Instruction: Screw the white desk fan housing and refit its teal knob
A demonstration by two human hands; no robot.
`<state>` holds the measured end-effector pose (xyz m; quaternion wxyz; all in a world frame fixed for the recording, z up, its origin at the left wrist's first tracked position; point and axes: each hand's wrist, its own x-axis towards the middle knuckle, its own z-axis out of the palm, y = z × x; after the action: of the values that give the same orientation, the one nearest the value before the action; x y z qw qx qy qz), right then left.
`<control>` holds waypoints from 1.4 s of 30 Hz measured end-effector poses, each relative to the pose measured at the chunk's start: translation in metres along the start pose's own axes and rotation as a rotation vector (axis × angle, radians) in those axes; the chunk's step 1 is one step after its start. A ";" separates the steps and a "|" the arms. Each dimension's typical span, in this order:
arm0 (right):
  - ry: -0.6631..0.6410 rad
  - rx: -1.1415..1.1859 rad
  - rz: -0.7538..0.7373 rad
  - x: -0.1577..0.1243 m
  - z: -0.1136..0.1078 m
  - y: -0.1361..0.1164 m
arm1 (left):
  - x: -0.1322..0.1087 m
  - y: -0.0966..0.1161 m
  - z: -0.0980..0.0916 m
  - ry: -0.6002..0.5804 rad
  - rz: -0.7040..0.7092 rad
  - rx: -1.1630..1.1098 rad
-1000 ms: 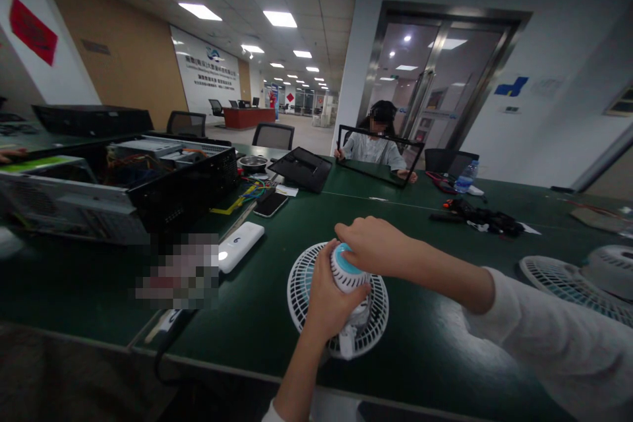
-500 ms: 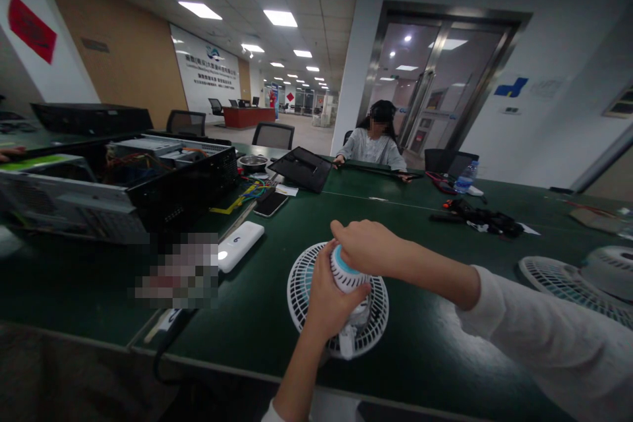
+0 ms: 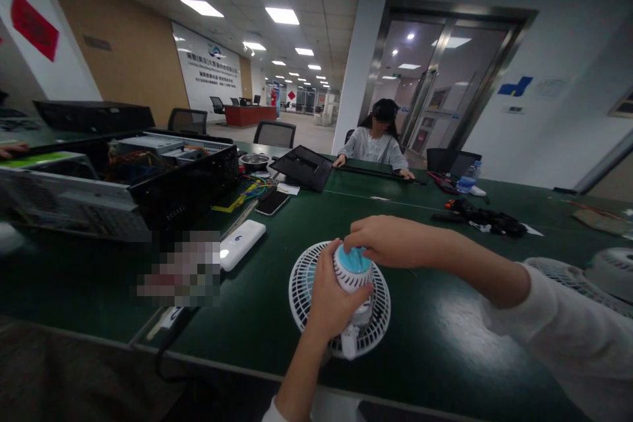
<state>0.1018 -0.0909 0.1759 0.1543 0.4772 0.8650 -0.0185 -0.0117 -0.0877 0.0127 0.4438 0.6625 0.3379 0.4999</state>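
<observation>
**Holding the fan's motor in both hands**

My left hand [image 3: 336,297] is clenching the white motor [image 3: 353,280] from the near side, and my right hand [image 3: 388,242] is grasping it from above, fingers curling over its blue cap [image 3: 353,260]. The fan [image 3: 378,316] is lying guard-down on the green table [image 3: 445,323], with a power bank [image 3: 242,245] just left of it and a second fan [image 3: 573,280] well right of it.
</observation>
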 end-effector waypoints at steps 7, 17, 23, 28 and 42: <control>-0.004 -0.038 -0.082 0.001 0.004 0.003 | -0.001 -0.002 0.000 -0.007 0.013 -0.004; -0.013 -0.084 -0.100 0.001 0.005 0.005 | 0.000 -0.001 0.001 0.001 0.004 0.004; -0.038 -0.156 -0.077 0.002 0.001 -0.002 | 0.000 -0.002 0.001 -0.017 -0.009 -0.022; -0.049 -0.204 -0.056 0.002 0.001 -0.004 | 0.000 -0.002 0.002 -0.014 -0.021 -0.031; -0.034 -0.220 -0.042 0.003 0.000 -0.006 | -0.001 0.002 0.002 -0.009 -0.023 -0.013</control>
<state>0.0951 -0.0918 0.1744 0.2201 0.4386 0.8689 0.0653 -0.0105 -0.0897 0.0144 0.4554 0.6581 0.3402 0.4938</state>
